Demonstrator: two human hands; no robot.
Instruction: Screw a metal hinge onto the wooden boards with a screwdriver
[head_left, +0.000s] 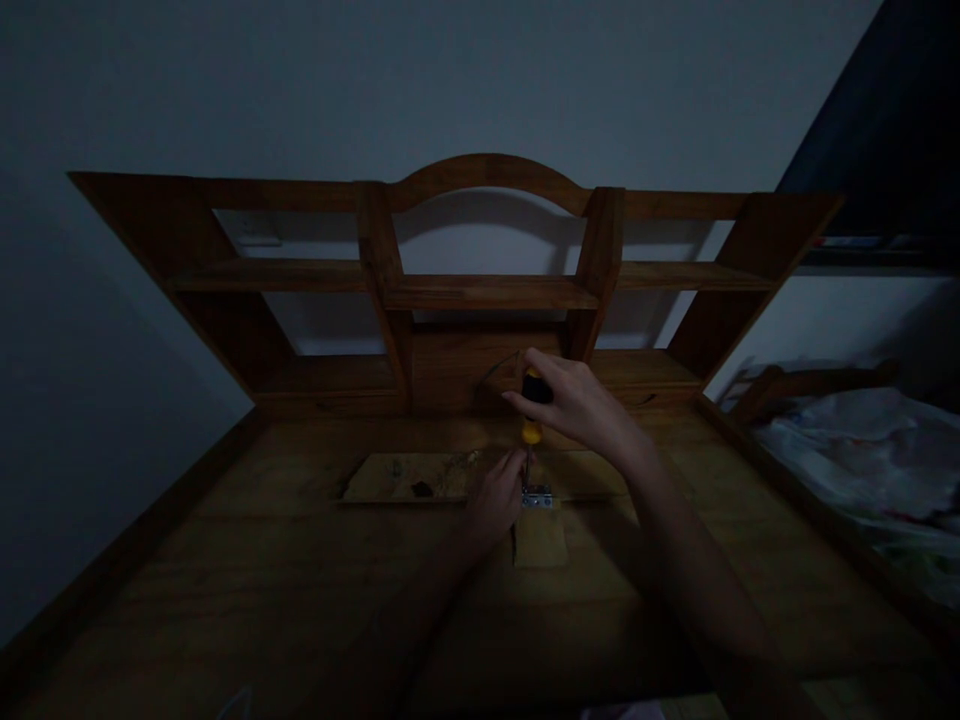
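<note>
My right hand is closed round the black and yellow handle of a screwdriver, which stands upright with its tip down on a small silver hinge. My left hand pinches the screwdriver's shaft just above the hinge. The hinge joins a long flat wooden board and a small wooden block, both lying on the wooden desk. The scene is very dim.
A wooden hutch with shelves rises at the back of the desk against a pale wall. A raised rim runs along the desk's left side. To the right lies a bed with light bedding and a wooden bed frame.
</note>
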